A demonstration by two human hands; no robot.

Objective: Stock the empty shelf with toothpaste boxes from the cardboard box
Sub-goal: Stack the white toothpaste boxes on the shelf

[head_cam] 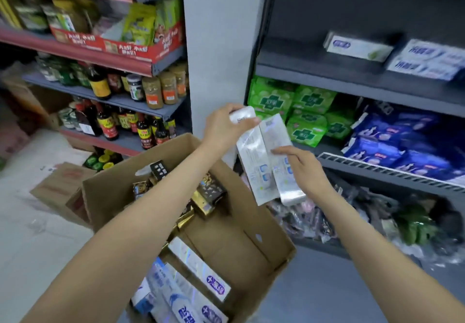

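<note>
- Sauce bottles and spice jars fill the racks over at your 10 o'clock.
- The cardboard box sits open below you around 6 o'clock, with more toothpaste boxes lying inside.
- Your left hand grips the top ends of two silver toothpaste boxes, held side by side above the carton.
- Your right hand pinches their right edge at mid length.
- The dark shelf at 2 o'clock already holds a few toothpaste cartons.
</note>
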